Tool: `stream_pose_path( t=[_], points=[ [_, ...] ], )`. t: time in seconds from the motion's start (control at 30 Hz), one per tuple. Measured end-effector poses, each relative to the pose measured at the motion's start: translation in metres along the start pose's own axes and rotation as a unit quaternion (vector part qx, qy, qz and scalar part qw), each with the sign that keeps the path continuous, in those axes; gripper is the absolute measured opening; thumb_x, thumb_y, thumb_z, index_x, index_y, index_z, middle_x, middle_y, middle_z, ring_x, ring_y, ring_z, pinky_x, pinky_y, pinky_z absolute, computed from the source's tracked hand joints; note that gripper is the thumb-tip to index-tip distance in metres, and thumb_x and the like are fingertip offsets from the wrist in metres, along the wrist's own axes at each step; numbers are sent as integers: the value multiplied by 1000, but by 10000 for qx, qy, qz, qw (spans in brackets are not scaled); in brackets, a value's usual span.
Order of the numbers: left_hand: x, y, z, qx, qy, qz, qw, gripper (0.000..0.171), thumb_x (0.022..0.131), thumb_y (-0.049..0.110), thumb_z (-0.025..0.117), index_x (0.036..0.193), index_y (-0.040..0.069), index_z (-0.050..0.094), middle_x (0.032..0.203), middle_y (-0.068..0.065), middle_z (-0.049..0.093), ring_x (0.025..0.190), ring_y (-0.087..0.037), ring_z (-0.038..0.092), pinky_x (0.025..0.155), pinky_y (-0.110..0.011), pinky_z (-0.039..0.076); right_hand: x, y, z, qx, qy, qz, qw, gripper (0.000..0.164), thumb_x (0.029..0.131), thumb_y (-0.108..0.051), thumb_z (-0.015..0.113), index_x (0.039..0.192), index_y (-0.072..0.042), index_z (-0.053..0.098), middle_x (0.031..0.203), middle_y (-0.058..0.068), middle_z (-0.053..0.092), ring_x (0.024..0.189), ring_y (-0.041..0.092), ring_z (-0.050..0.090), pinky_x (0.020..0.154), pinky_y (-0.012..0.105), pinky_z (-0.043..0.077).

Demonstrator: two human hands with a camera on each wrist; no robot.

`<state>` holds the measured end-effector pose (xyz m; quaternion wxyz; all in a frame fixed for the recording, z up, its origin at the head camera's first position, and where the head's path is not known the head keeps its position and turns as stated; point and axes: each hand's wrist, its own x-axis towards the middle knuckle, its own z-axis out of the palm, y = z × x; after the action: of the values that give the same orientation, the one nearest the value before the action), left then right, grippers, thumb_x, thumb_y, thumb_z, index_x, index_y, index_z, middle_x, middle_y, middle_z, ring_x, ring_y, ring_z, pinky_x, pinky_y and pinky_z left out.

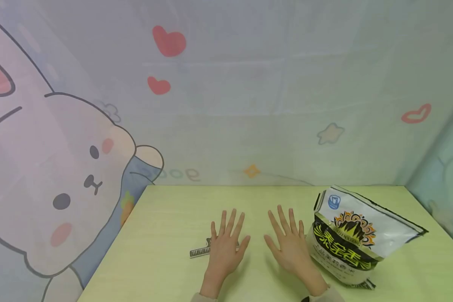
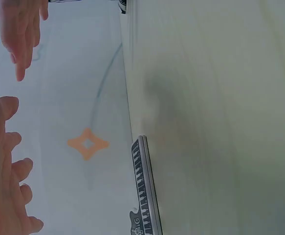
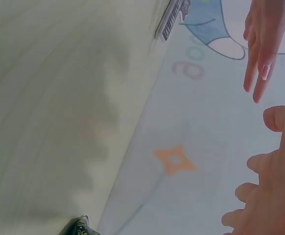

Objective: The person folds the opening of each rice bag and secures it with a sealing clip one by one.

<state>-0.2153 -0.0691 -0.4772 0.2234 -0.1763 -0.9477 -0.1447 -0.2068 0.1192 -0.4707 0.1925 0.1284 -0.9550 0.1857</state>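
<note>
My left hand [image 1: 225,251] is held palm down with fingers spread, over a narrow black-and-white bar [image 1: 199,251] printed with piano keys. Part of the bar is hidden beneath the hand; the left wrist view shows its keyboard pattern [image 2: 143,183] and a dark end with a treble clef. Across from it, my right hand [image 1: 291,251] is also palm down and spread, holding nothing. Just right of that hand stands a white, black and gold rice bag [image 1: 343,251], its top folded over to the right. A dark corner of the bag [image 3: 80,226] peeks into the right wrist view.
Everything lies on a pale yellow-green table [image 1: 166,209]. Behind it hangs a cloth backdrop [image 1: 249,105] with a large rabbit, hearts and stars, meeting the table's far edge. Another backdrop panel [image 1: 449,176] closes off the right side.
</note>
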Motion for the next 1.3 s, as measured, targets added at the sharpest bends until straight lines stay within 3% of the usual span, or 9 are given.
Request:
stream_pose_path(
  t=[0.3, 0.97, 1.3],
  points=[
    [0, 5, -4, -219, -218, -95, 9995, 56, 93, 48, 32, 143, 25, 20, 150, -2, 19, 139, -29, 11, 105, -60, 13, -1, 0, -6, 355, -12, 54, 9994, 61, 91, -40, 45, 143, -20, 19, 151, 6, 6, 138, 35, 1, 103, 62, 11],
    [5, 15, -5, -914, -431, 20, 9949, 55, 94, 45, 33, 143, 23, 19, 149, -1, 19, 139, -26, 10, 106, -58, 14, -2, -1, -25, 1273, 91, 175, 9917, 62, 92, -33, 47, 143, -19, 16, 150, 9, 12, 135, 39, 14, 103, 59, 17],
    [6, 22, -4, -1299, -431, 84, 9906, 55, 94, 41, 36, 142, 21, 22, 146, -2, 26, 137, -27, 19, 106, -55, 18, -3, -2, -35, 1645, 274, 171, 9859, 64, 90, -27, 52, 143, -19, 17, 149, 13, 16, 133, 40, 21, 99, 59, 26]
  ],
)
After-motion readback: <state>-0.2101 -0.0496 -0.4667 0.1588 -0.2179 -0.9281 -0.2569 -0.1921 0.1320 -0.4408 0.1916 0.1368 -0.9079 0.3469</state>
